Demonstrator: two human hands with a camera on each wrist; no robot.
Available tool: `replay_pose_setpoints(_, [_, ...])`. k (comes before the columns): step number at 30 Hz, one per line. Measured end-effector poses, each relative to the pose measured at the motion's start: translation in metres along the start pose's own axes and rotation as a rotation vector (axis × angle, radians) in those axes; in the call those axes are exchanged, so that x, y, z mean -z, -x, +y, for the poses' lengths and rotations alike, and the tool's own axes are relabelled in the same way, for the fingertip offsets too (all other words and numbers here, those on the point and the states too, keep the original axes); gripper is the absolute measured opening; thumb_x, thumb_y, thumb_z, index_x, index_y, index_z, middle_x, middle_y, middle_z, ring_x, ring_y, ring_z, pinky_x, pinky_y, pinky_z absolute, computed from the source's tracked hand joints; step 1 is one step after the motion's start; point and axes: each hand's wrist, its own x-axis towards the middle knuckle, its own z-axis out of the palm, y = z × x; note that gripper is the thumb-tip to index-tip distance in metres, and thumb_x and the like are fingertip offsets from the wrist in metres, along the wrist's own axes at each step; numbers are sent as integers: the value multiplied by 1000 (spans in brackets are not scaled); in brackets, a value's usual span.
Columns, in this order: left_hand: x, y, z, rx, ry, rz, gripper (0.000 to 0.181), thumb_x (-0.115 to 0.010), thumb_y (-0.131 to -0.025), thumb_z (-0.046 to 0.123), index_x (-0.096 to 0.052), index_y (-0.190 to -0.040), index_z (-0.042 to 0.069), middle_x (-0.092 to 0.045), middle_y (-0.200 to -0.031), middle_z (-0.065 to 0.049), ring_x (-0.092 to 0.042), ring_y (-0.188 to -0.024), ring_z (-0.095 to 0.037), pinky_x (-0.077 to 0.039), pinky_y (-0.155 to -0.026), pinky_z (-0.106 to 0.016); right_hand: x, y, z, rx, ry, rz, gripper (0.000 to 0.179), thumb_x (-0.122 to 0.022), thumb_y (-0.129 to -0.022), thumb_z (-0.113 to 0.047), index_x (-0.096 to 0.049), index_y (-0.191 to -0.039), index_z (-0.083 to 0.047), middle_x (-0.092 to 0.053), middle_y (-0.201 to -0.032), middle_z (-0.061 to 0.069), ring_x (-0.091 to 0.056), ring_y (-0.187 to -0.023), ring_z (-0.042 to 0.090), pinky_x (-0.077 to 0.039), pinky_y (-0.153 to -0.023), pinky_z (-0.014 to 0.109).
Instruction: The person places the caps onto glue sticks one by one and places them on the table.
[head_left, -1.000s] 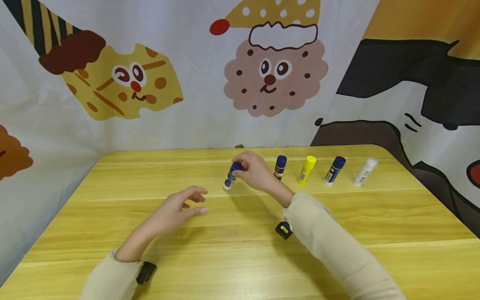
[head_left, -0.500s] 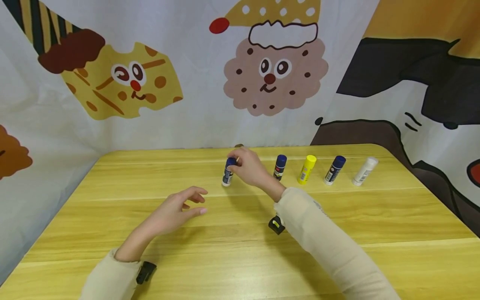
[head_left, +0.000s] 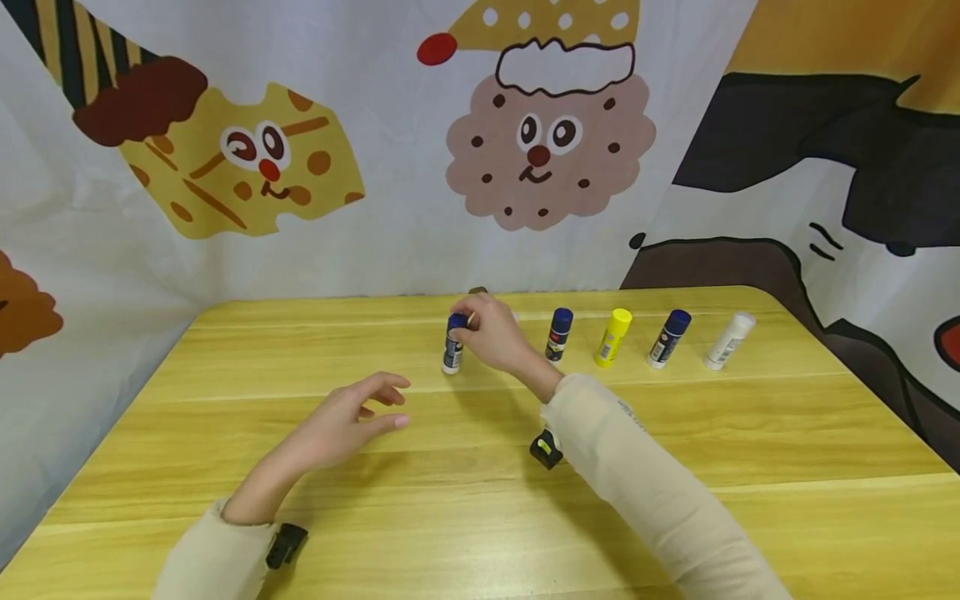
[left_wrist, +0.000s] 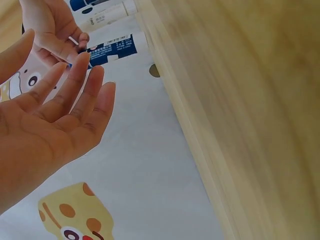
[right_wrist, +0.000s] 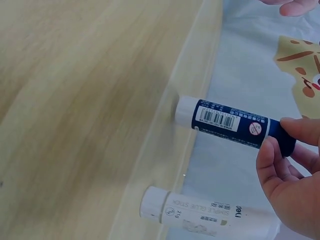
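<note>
Thumb and fingertips of my right hand (head_left: pixel 491 333) pinch the dark blue cap of a glue stick (head_left: pixel 452 354). It stands nearly upright, its white base right at the tabletop; the right wrist view shows its barcode label (right_wrist: pixel 217 118). Just right of it is a white glue stick (right_wrist: pixel 200 212), mostly hidden behind the right hand in the head view. My left hand (head_left: pixel 341 425) hovers over the table, fingers relaxed and apart, holding nothing. In the left wrist view the left hand's fingers (left_wrist: pixel 75 105) overlap part of the blue glue stick.
Farther right, in a row with these, stand a blue-capped glue stick (head_left: pixel 558 335), a yellow one (head_left: pixel 613 338), another blue-capped one (head_left: pixel 669 339) and a white one (head_left: pixel 730 342). The wooden table (head_left: pixel 450 517) ends at a cartoon-printed curtain (head_left: pixel 405 250).
My right hand has moved slightly left and away with the blue glue stick, which has gone from tilted to nearly upright. The left hand has barely moved.
</note>
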Motion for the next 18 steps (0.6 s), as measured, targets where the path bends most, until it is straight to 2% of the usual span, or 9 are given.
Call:
replay_pose_setpoints(12, [3,2,-3,-7,-8,21,37,-59,-90,22,-51,-122,6,-60,-107,-11,-54,-103,-31,-46,-81,-44,-10,-3,2,-104,-116,79,31,-67,-83,-9,-58,-113,-4,-58,-104,9,-55,-76,18,-46,-59,26])
replay_pose_setpoints(18, [4,3,-2,4,-8,26,39,-60,-89,25,-51,-122,6,-60,-107,-11,-54,-103,-30,-45,-82,-44,-13,-2,4,-110,-149,89,31,-67,-83,-9,-58,-112,-4,-58,-106,8,-55,-78,18,-47,-59,26])
